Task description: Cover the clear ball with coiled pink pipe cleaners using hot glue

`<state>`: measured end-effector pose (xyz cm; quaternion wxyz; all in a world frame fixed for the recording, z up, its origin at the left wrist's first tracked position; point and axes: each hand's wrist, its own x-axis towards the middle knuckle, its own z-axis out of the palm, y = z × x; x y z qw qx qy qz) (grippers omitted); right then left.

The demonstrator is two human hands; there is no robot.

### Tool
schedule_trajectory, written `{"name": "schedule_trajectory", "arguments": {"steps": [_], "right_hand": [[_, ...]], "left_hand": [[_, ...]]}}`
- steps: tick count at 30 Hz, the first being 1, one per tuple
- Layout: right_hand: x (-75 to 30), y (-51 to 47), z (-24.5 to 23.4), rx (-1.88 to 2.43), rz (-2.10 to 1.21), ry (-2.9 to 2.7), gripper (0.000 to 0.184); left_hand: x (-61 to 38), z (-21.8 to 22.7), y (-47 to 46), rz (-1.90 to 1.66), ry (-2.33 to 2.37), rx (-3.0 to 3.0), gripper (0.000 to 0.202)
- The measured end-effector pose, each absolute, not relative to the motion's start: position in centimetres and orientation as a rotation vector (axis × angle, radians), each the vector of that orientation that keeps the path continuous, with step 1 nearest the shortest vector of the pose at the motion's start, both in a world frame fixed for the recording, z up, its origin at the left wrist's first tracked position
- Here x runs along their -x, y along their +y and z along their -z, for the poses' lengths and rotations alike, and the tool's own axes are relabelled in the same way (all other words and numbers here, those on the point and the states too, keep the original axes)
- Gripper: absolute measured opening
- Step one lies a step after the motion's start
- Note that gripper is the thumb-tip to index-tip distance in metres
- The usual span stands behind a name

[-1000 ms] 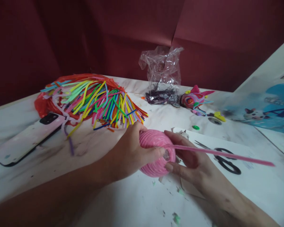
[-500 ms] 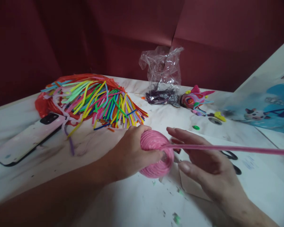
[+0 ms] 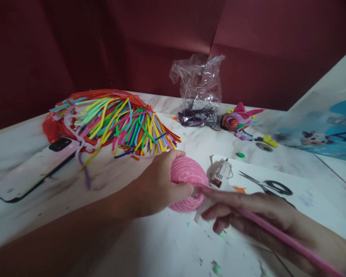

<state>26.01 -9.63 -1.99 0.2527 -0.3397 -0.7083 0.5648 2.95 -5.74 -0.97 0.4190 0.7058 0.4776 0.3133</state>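
Note:
My left hand (image 3: 164, 184) is wrapped around a ball (image 3: 189, 171) covered in coiled pink pipe cleaner, its thumb pressed on the near side by a pale uncovered patch (image 3: 195, 191). My right hand (image 3: 256, 207) is blurred, its index fingertip at the ball's right side and the other fingers curled below. From the ball, the loose pink pipe cleaner (image 3: 276, 229) passes through the right hand's fingers and runs over the hand to the lower right, out of frame. The part between the fingers is hidden.
Behind the hands lie a bundle of coloured pipe cleaners (image 3: 138, 130), a phone (image 3: 31, 169), a clear plastic bag (image 3: 200, 92) and a decorated pink figure (image 3: 238, 119). Scissors (image 3: 266, 184) and a small white device (image 3: 222, 171) rest on white paper (image 3: 314, 219). A blue printed package (image 3: 331, 130) stands right.
My right hand has moved lower and closed from an open pose onto the pink pipe cleaner. The strand, level before, now slopes down right. The scissors and white device have come into fuller view.

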Motion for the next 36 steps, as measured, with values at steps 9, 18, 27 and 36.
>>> {"name": "schedule_trajectory", "arguments": {"steps": [9,18,27,36], "right_hand": [[-25.1,-8.6,1.7,1.102,-1.265,-1.358,0.033],[-22.7,-10.3,2.2,1.186,-1.305,-1.784,0.047],[-21.7,-10.4,3.5,1.379,-1.507,-1.739,0.064],[-21.3,-10.3,4.3,1.382,-1.497,-1.586,0.063]], "left_hand": [[-2.5,1.1,-5.8,-0.648,1.196,-1.914,0.073],[-2.9,1.0,-6.0,-0.653,1.193,-1.989,0.073],[-3.0,0.7,-6.3,-0.651,1.211,-2.000,0.071],[-3.3,1.5,-6.3,-0.740,1.217,-1.941,0.056]]}}
